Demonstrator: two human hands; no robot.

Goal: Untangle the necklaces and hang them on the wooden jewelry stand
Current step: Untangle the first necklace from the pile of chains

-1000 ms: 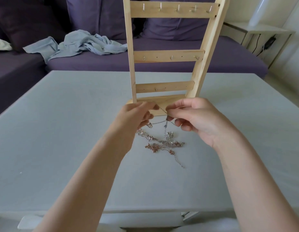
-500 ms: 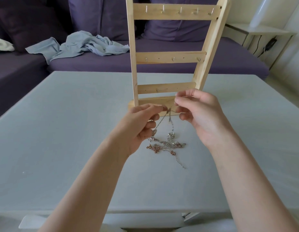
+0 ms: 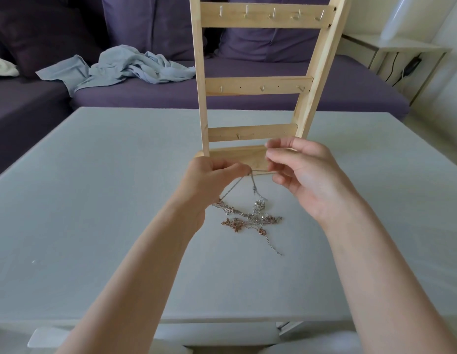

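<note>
1. Necklaces (image 3: 250, 218), silver and rose-gold chains knotted in one heap, lie on the pale surface (image 3: 94, 200) at the centre of the frame, just in front of the stand's base.
2. Behind the surface, across the top of the frame, runs a purple sofa (image 3: 350, 83) with a crumpled light blue cloth (image 3: 125, 65) at upper left.
3. At centre top stands the wooden stand (image 3: 258, 85), upright, with three crossbars carrying small metal hooks; all the hooks are bare.
4. At right of centre, the right hand (image 3: 306, 175) has its thumb and forefinger closed on a thin silver strand (image 3: 260, 171) drawn level and taut, the other fingers loosely curled.
5. At left of centre, the left hand (image 3: 209, 180) pinches the other end of that strand, fingers closed tight.
6. From the left pinch two thin strands drop down into the heap, lifting part of it off the surface.
7. One short chain end with a clasp trails out of the heap toward the lower right.
</note>
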